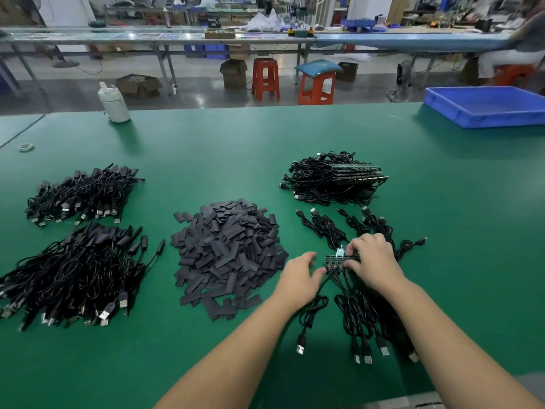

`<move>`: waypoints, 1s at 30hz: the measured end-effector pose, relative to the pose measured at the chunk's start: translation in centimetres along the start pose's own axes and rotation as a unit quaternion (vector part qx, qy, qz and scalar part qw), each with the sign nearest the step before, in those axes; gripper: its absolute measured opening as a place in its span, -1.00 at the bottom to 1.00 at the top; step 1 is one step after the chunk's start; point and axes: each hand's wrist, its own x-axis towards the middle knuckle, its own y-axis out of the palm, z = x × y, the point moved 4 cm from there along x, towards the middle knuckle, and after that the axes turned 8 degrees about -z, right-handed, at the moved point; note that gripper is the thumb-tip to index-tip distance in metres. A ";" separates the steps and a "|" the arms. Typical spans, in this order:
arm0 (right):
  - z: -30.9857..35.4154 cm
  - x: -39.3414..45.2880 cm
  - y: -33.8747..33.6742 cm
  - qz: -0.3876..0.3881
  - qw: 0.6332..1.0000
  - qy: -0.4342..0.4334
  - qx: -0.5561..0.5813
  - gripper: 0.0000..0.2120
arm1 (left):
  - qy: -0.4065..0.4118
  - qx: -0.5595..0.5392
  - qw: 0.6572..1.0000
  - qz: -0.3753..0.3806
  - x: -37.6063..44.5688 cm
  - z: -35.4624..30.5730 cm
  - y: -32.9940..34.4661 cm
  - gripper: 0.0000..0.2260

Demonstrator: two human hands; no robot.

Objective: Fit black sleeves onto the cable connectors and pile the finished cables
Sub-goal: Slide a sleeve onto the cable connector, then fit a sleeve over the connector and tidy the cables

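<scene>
- Lying on the green table [265, 149]: heap of flat black sleeves [227, 255], centre.
- Left side: two piles of sleeved cables, far pile [79, 193], near pile [73, 276].
- Right, far: stack of unsleeved cables on board strips [333, 178].
- Right, near: one board strip [342, 261] with cables [354, 314] trailing toward the viewer and away.
- Left hand [298, 278]: fingers curled, thumb and fingertip at the strip's left end.
- Right hand [374, 261]: fingers curled, pinching the strip.
- Far right: blue tray [486, 107]. Far left: white jug [113, 103].
</scene>
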 end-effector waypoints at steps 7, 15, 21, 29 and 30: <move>0.8 0.1 -3.2 0.056 0.988 -0.035 0.138 -0.94 | -0.063 -0.136 0.986 -0.073 1.1 -1.5 -0.7 -0.96; 3.1 1.0 -4.8 0.050 0.989 -0.067 0.126 -0.88 | -0.027 -0.178 0.980 -0.080 0.8 -3.6 -1.3 -0.94; 3.6 0.9 -6.2 0.011 0.987 -0.084 0.138 -0.89 | -0.012 -0.220 0.974 -0.052 0.8 -4.5 -2.6 -0.96; 4.3 0.7 -9.8 -0.061 0.974 -0.122 0.183 -0.91 | 0.151 -0.080 0.965 -0.199 0.1 -8.0 -6.3 -0.94; 4.6 0.6 -10.4 -0.076 0.972 -0.133 0.178 -0.90 | 0.159 -0.073 0.965 -0.196 0.0 -8.4 -6.6 -0.92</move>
